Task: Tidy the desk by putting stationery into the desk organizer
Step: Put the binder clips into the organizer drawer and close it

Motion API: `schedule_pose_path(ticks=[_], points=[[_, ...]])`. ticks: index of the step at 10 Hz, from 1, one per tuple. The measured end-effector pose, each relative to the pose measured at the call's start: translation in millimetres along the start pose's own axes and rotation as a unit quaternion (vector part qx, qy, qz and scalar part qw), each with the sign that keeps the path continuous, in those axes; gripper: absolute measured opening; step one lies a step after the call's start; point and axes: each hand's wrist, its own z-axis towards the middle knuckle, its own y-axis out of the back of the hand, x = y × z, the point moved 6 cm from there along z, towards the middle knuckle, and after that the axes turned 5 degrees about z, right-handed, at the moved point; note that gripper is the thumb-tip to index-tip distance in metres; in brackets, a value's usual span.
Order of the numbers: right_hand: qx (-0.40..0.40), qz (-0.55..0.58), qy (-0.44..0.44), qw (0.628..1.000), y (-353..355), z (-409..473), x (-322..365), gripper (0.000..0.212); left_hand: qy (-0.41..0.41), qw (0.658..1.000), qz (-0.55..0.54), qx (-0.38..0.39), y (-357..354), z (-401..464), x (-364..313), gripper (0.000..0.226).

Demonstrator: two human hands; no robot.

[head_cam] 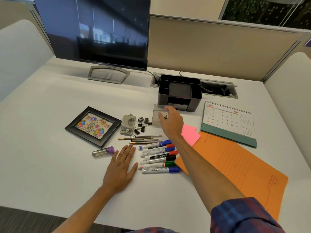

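Observation:
The black desk organizer (180,93) stands at the back of the desk, with its clear drawer (156,115) pulled out in front of it. My right hand (172,122) hovers over that drawer and pinches a small black binder clip (165,117) between thumb and fingers; the fingertips are blurred. More black binder clips (143,122) lie beside a grey hole punch (128,124). Several pencils (141,139) and several whiteboard markers (159,156) lie in a row. My left hand (120,169) rests flat on the desk, left of the markers.
A black photo frame (93,126) and a clear tube with a purple cap (103,151) lie at the left. Pink sticky notes (191,134), an orange folder (235,170) and a desk calendar (229,121) are at the right. A monitor (94,31) and cable tray (218,89) stand behind.

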Motion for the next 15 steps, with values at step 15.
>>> schedule_pose_path(ticks=[15], points=[[0.059, -0.024, 0.077, 0.995, -16.2, -10.2, 8.6, 0.027, 0.000, 1.000, -0.002, -0.008, 1.6, 0.7, -0.5, 0.064]])
